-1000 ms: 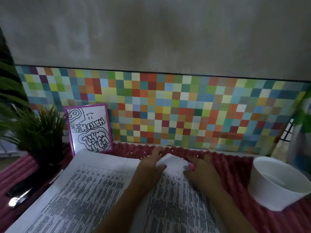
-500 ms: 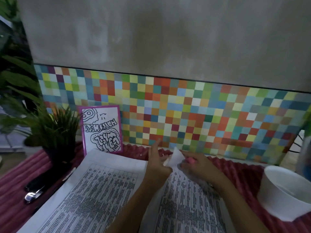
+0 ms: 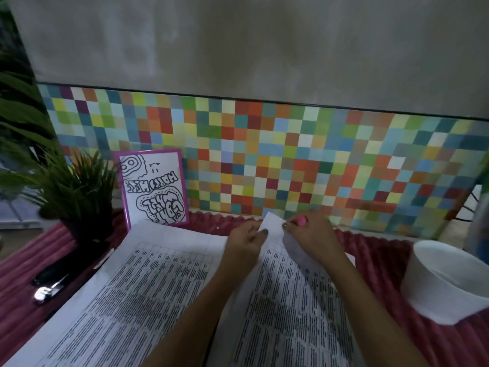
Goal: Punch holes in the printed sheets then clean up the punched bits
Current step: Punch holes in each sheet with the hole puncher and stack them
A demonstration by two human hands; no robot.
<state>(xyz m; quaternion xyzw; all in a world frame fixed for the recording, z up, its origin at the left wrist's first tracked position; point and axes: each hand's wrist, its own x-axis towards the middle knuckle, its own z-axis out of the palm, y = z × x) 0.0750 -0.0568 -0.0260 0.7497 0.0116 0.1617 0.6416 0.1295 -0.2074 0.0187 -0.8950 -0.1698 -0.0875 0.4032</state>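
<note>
While my left hand pinches the paper by its lifted top corner, my right hand pinches it too, holding a pink thing, maybe the punch. I should keep the edge straight.

multicoloured checkered wall; white bowl; pink ribbed mat

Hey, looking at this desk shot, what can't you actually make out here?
Head view:
1. Pink thing in right hand: fingers cover most of it, so it is unidentifiable.
2. Sheets: print too blurred to read.
3. Dark tool, far left: too dim to identify.
4. Bowl: contents unclear, and its right side is cut off by the frame edge.
</note>
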